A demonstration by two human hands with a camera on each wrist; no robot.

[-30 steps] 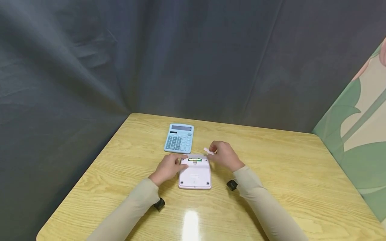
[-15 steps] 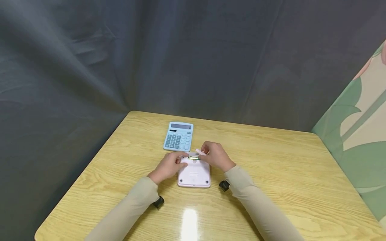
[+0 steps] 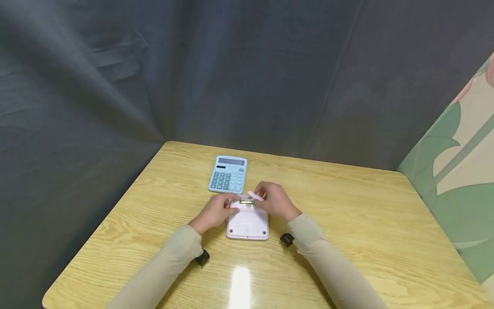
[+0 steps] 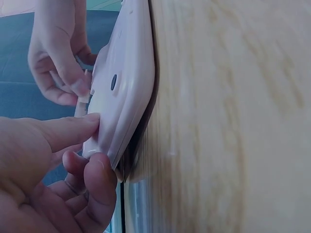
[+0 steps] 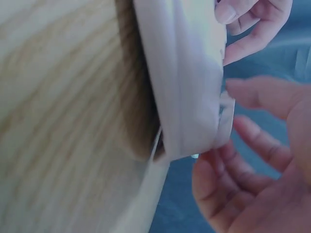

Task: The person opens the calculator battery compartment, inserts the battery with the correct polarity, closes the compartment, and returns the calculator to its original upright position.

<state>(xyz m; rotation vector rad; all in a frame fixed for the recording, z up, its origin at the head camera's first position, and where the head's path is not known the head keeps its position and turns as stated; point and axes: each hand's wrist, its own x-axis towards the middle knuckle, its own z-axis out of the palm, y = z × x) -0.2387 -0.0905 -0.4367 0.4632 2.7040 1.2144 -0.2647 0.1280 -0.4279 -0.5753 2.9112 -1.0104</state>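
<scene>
A pale pink calculator [image 3: 247, 225] lies face down on the table, its battery compartment uncovered at the far end. Inside it a green-and-yellow battery [image 3: 246, 202] shows. My left hand [image 3: 215, 211] grips the far left corner, thumb on the back and fingers curled at the edge in the left wrist view. Between thumb and fingers my right hand [image 3: 275, 201] pinches a small pink battery cover [image 3: 255, 195], tilted close over the compartment's right end. In the right wrist view the cover [image 5: 226, 119] stands up along the calculator's far end.
Just beyond lies a light blue calculator [image 3: 228, 175], face up, near the pink one's far edge. The wooden table [image 3: 347, 214] ends at a dark curtain [image 3: 251, 77] behind. A floral panel [image 3: 459, 171] stands on the right.
My right hand has brought the battery cover leftward, from beside the pink calculator to over its compartment. The left hand keeps its grip. The head view has shifted slightly.
</scene>
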